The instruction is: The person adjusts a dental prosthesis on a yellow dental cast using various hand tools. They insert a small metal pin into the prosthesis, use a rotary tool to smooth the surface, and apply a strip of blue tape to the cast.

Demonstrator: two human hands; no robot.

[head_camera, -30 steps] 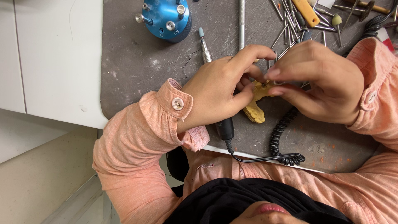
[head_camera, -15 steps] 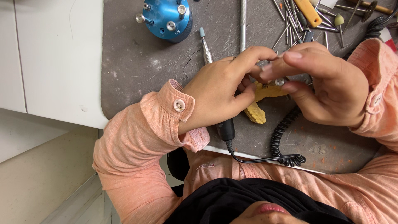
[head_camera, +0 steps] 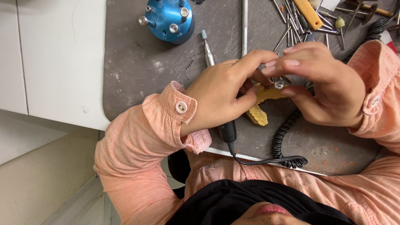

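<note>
My left hand [head_camera: 221, 96] grips one end of a yellow, toothed dental cast [head_camera: 258, 114] just above the grey work mat [head_camera: 141, 71]. It rests over a slim rotary handpiece [head_camera: 207, 52] whose pale-blue tip points away from me. My right hand [head_camera: 329, 87] meets it from the right. Its thumb and fingertips pinch a small round silver piece [head_camera: 279, 84] right at the cast's upper end. Both wrists wear salmon-pink sleeves.
A blue round bur stand [head_camera: 168, 18] sits at the mat's far left. A long metal rod [head_camera: 244, 25] and several loose burs and hand tools [head_camera: 300, 25] lie at the back right. A black coiled cable [head_camera: 283, 137] runs along the near edge. A white counter [head_camera: 58, 54] lies to the left.
My right hand has lifted and shifted up and left, with its fingers now arched over the cast. The small silver piece now shows at its thumb. My left hand has barely moved.
</note>
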